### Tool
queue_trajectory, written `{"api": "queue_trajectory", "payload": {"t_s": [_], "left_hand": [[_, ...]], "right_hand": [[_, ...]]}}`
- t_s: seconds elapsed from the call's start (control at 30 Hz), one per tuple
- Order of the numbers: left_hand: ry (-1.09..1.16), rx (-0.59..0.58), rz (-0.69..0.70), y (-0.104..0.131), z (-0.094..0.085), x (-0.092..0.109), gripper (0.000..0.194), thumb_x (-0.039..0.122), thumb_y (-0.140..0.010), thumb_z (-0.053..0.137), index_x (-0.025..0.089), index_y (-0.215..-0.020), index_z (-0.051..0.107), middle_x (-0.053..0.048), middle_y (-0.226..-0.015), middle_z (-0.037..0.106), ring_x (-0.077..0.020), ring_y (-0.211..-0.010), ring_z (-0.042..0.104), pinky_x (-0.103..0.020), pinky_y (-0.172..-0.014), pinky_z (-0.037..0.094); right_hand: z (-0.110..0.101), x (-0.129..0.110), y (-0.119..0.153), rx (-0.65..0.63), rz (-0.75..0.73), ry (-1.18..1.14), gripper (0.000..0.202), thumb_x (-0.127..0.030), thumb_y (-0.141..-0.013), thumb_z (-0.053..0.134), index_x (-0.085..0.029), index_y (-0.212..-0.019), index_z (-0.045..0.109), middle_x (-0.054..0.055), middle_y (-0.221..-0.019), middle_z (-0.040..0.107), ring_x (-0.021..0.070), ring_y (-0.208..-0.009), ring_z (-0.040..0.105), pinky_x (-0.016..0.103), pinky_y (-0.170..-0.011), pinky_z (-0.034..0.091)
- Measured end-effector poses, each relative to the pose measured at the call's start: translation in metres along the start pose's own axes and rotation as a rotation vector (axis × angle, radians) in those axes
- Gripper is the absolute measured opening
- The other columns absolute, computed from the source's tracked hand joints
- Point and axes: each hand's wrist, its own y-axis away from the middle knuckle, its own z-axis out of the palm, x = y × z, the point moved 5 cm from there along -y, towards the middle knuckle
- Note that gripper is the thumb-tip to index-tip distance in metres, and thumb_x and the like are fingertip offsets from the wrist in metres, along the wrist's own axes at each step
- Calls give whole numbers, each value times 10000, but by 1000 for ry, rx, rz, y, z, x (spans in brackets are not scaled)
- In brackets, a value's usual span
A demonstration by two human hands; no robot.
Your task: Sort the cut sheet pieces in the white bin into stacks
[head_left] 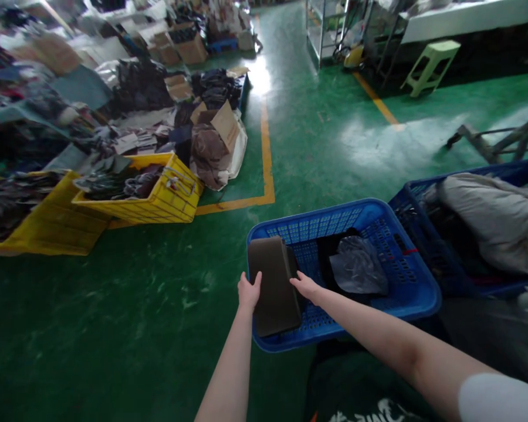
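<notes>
A dark brown rectangular block (273, 287), perhaps a stack of flat panels, lies at the left end of a blue plastic basket (334, 215). My left hand (249, 291) grips its left side, thumb on top and fingers over the outer edge. On the opposite side, my right hand (307, 288) holds the right edge, its fingertips partly hidden. Farther right inside the same basket are a crumpled clear plastic bag (359, 266) and some black material (325, 261). The underside of the brown block is out of sight.
Another blue crate (426, 246) with a pale cloth bundle (497, 220) adjoins on the right. Yellow crates (180, 196) full of dark pieces stand at left. Beyond are an open carton (224, 126), a pale green stool (433, 64) and a metal rack (321, 35).
</notes>
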Motion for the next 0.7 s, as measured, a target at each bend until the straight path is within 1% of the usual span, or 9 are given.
{"api": "queue_trajectory", "payload": {"t_s": [0.07,0.17,0.2,0.27,0.33,0.4,0.5,0.6,0.7], "left_hand": [[-82,30,132,-14,-8,32,856,557,-743,562,84,-1391,264,-220,-1477,240,-309,-1400,140,-453,-1133,103],[-155,18,311,-36,-14,89,772,523,-727,597,124,-1349,372,-173,-1481,255,-294,-1396,143,-431,-1136,101],[-165,8,355,-41,-13,110,734,528,-746,573,124,-1333,397,-177,-1453,302,-297,-1379,194,-436,-1125,142],[-164,-48,432,-43,-5,151,661,553,-801,477,126,-1304,432,-172,-1300,481,-286,-1249,408,-436,-1046,302],[-148,-176,512,-32,18,192,611,572,-840,380,143,-1264,477,-107,-1019,624,-229,-969,585,-373,-867,449],[-136,-372,604,-6,58,228,569,580,-847,358,166,-1189,546,-27,-757,628,-170,-707,596,-289,-685,474],[-172,-737,731,54,138,261,494,578,-825,413,184,-1009,648,26,-525,548,-134,-502,513,-240,-541,410],[-294,-1088,707,117,223,262,511,588,-837,359,187,-945,656,28,-435,517,-139,-429,466,-240,-483,354],[-465,-1368,657,173,297,254,503,567,-833,373,225,-1141,577,1,-565,623,-168,-500,533,-257,-504,368]], "right_hand": [[-8,19,18,-12,57,10,652,-460,-779,559,-175,-1350,426,128,-1385,444,276,-1292,391,405,-1045,319],[-14,51,56,-122,114,-13,399,-364,-738,621,-185,-1095,642,99,-1033,677,257,-973,632,376,-840,477],[-20,62,69,-156,122,-30,322,-343,-737,620,-185,-1014,674,82,-924,699,235,-851,664,352,-763,499],[-40,82,94,-174,120,-72,239,-327,-759,592,-191,-927,693,53,-825,703,186,-701,668,301,-664,502],[-77,103,118,-104,108,-110,225,-311,-785,554,-189,-917,688,43,-808,698,154,-646,655,271,-631,490],[-125,128,143,44,102,-144,236,-291,-799,521,-174,-937,671,49,-815,689,141,-640,644,265,-635,484],[-199,173,194,324,109,-199,257,-283,-808,489,-157,-967,648,58,-835,677,139,-671,635,269,-667,484],[-254,223,258,577,151,-256,262,-281,-799,484,-162,-972,642,57,-835,672,142,-683,627,270,-676,481],[-282,274,321,766,236,-308,247,-252,-774,477,-179,-934,650,56,-809,667,153,-666,620,271,-627,469]]}}
